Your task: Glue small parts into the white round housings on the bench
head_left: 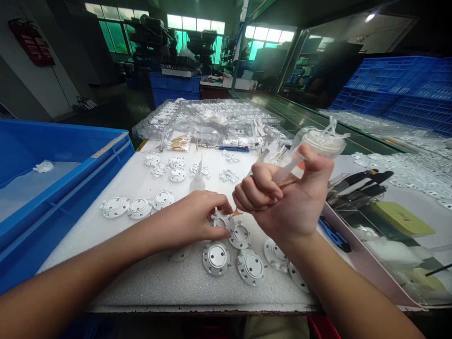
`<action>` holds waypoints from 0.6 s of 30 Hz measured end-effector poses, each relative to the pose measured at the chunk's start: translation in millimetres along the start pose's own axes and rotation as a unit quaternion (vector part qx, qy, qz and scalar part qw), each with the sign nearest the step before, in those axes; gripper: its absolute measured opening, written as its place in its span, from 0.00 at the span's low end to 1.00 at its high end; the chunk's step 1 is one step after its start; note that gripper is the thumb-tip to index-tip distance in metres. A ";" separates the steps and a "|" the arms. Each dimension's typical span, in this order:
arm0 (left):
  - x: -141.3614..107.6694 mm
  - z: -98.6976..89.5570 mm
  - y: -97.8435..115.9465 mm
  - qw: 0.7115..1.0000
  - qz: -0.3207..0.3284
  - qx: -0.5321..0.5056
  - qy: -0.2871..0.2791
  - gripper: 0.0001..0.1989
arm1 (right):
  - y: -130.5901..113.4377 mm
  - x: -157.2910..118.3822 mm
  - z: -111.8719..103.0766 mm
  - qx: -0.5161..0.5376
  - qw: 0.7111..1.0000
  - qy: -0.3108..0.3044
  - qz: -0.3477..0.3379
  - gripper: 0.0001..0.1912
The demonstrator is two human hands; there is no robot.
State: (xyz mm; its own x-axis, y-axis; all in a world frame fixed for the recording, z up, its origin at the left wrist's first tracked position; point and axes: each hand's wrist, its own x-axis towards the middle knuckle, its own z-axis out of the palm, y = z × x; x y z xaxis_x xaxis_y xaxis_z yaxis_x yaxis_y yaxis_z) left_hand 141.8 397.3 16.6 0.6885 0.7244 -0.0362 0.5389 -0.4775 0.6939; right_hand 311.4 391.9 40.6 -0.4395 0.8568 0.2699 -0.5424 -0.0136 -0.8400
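My left hand (197, 216) grips a small white round part (222, 222) between thumb and fingers over the white foam board (141, 278). In my right hand (286, 193), fingers are wrapped round a translucent syringe (287, 170), its thumb near the plunger end. The syringe's orange tip (236, 213) is at the right edge of the held part; whether they touch is unclear. Several similar round white parts lie on the foam, one (216, 256) just below my left hand and another (240, 234) beside the held part.
A blue bin (63, 188) stands at the left. Behind my hands are a white squeeze bottle (197, 181), cotton swabs (179, 142) and clear trays (169, 113) of small parts. At the right, a pink-edged box (367, 254) holds tools and a yellow-green case (402, 218).
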 end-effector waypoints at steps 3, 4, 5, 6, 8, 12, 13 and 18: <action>0.3 -0.3 1.3 1.000 -0.006 0.003 0.001 0.15 | -0.8 0.5 0.4 -0.008 1.000 0.007 0.003 0.31; 0.3 -0.5 1.7 1.000 -0.010 0.004 0.001 0.15 | -0.8 0.4 1.1 -0.012 1.000 0.013 0.002 0.31; 0.2 -0.6 2.1 1.000 -0.013 0.004 0.001 0.15 | -0.6 0.3 1.9 -0.017 1.000 0.020 -0.001 0.31; 0.1 -0.7 2.3 1.000 -0.015 0.003 0.001 0.15 | -0.3 0.1 2.8 -0.023 0.999 0.027 -0.005 0.31; -0.1 -0.7 2.4 1.000 -0.013 0.001 0.000 0.15 | 0.6 -0.2 4.3 -0.036 0.999 0.036 -0.015 0.31; -0.4 -0.2 1.8 1.000 -0.008 -0.003 -0.002 0.16 | 1.3 0.5 4.9 -0.045 0.999 0.026 -0.016 0.31; -0.5 0.0 1.6 1.000 -0.006 -0.003 -0.002 0.16 | 1.1 0.9 4.7 -0.043 0.999 0.020 -0.012 0.31; -0.1 0.3 1.2 1.000 -0.002 0.002 0.000 0.15 | -0.9 1.2 4.6 -0.043 0.999 0.009 0.007 0.31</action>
State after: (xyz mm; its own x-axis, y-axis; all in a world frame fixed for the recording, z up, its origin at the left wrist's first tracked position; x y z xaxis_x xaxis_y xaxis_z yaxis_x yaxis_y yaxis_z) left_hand 142.6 396.5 17.3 0.6872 0.7254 -0.0389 0.5426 -0.4770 0.6914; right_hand 308.0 390.6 43.9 -0.4326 0.8661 0.2505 -0.4732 0.0184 -0.8808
